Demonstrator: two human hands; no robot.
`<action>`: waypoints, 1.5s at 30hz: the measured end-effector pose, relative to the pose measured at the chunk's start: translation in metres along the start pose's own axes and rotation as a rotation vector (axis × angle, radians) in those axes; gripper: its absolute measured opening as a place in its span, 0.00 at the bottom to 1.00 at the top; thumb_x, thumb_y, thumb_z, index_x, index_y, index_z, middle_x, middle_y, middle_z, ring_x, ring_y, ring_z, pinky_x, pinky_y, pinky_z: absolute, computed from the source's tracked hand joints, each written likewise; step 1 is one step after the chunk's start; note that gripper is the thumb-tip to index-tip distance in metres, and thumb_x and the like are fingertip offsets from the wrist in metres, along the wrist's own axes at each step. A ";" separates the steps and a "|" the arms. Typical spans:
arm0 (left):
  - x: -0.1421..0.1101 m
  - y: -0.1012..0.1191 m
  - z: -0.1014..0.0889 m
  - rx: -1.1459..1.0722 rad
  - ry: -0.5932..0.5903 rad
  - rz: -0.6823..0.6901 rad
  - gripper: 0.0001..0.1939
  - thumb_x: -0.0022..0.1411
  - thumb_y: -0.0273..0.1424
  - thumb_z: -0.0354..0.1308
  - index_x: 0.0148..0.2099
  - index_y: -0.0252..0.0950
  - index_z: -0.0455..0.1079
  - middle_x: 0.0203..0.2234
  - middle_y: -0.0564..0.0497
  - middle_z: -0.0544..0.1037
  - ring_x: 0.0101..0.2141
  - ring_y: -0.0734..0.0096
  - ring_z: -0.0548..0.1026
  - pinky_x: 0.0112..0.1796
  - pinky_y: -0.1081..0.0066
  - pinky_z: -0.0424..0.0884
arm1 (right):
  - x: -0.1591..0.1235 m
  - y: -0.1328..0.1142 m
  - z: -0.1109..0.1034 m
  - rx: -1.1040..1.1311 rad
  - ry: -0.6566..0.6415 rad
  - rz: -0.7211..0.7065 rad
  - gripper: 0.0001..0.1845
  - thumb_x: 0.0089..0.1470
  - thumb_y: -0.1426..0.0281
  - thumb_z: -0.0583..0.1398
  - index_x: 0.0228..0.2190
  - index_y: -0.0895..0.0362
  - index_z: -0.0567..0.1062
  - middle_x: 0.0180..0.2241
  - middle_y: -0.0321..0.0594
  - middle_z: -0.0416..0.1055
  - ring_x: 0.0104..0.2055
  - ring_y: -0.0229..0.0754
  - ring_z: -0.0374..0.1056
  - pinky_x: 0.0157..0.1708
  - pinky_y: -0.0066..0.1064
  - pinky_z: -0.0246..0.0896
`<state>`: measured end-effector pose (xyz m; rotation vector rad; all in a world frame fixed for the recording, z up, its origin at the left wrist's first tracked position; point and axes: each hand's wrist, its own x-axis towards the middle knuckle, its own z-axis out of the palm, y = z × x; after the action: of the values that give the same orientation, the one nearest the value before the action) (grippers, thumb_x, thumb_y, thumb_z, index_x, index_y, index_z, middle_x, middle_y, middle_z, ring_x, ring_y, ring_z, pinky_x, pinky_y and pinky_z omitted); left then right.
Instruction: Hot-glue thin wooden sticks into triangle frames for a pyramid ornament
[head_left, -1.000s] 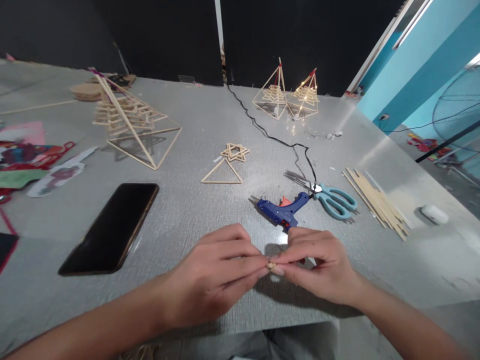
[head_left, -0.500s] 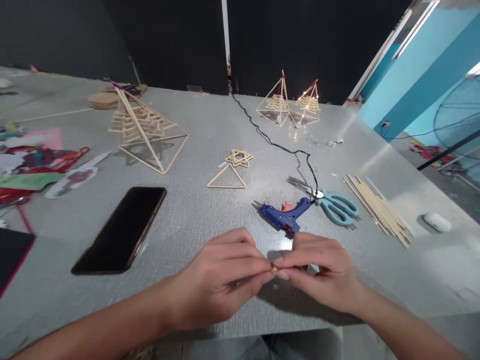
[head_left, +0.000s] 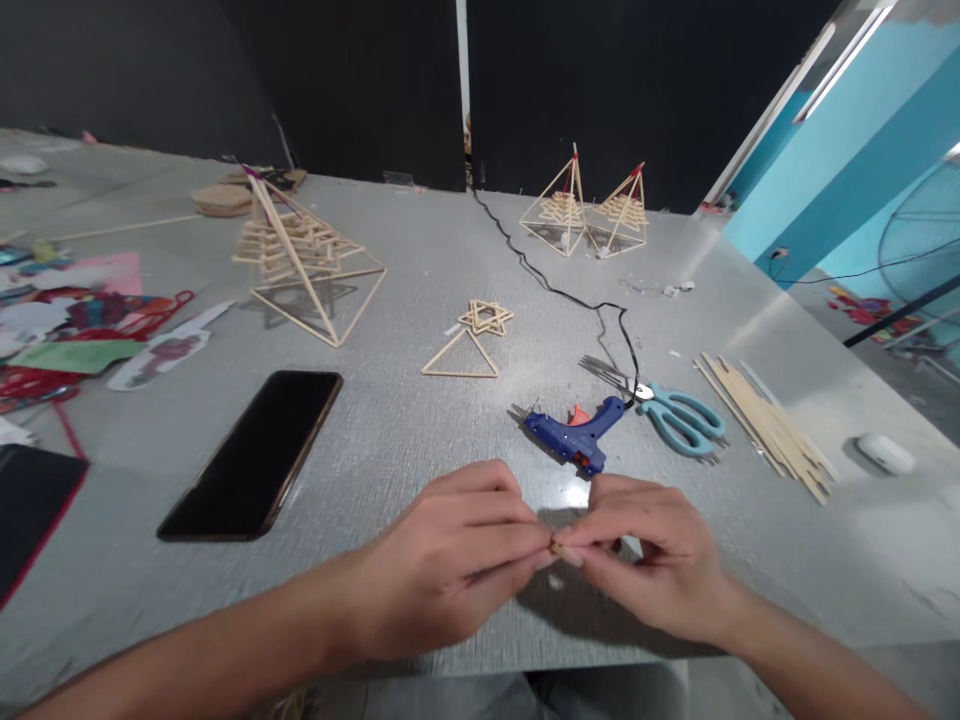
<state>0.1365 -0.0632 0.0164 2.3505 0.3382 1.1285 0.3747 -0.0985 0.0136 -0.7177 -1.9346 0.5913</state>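
Note:
My left hand (head_left: pixel 472 560) and my right hand (head_left: pixel 649 555) meet fingertip to fingertip near the table's front edge. Both are closed in a pinch on small wooden sticks (head_left: pixel 556 547); only a tan tip shows, and the fingers hide the rest. Just beyond my right hand lies a blue hot glue gun (head_left: pixel 570 437), its nozzle pointing left. A flat triangle of sticks (head_left: pixel 460 374) rests farther back, close to a small six-pointed star of sticks (head_left: pixel 486 317).
Blue-handled scissors (head_left: pixel 682 420), loose wooden sticks (head_left: pixel 765 425) and a white earbud case (head_left: pixel 885 453) lie to the right. A phone (head_left: pixel 255 455) is on the left. Stick pyramids (head_left: pixel 307 250) (head_left: pixel 585 205) stand farther back. A black cord (head_left: pixel 536 278) crosses the table.
The lights on the far right pyramid were glowing and are now dark. The view has shifted slightly, so things sit a little farther right. Both hands keep their pinch with barely any movement.

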 end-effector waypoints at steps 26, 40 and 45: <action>0.008 -0.017 -0.027 -0.357 0.405 -0.970 0.17 0.62 0.50 0.73 0.33 0.43 0.87 0.33 0.49 0.87 0.40 0.61 0.84 0.52 0.65 0.80 | 0.002 -0.001 -0.015 0.372 0.054 0.741 0.28 0.63 0.43 0.69 0.34 0.57 0.86 0.18 0.29 0.60 0.19 0.31 0.51 0.19 0.25 0.45; 0.006 -0.011 -0.027 -0.377 0.390 -0.836 0.13 0.68 0.46 0.71 0.41 0.45 0.90 0.42 0.49 0.90 0.43 0.64 0.84 0.48 0.70 0.78 | 0.007 0.001 -0.017 0.251 0.282 0.766 0.23 0.58 0.47 0.74 0.32 0.55 0.88 0.15 0.29 0.58 0.17 0.31 0.49 0.17 0.25 0.42; 0.008 -0.013 -0.023 -0.378 0.219 -0.921 0.14 0.60 0.45 0.76 0.44 0.43 0.91 0.35 0.48 0.88 0.32 0.68 0.78 0.33 0.72 0.72 | 0.004 0.005 -0.020 0.182 0.464 0.678 0.21 0.60 0.48 0.73 0.34 0.53 0.89 0.13 0.28 0.58 0.15 0.31 0.50 0.16 0.24 0.45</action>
<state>0.1237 -0.0418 0.0266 1.4462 1.0457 0.8623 0.3923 -0.0898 0.0214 -1.2755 -1.1720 0.8994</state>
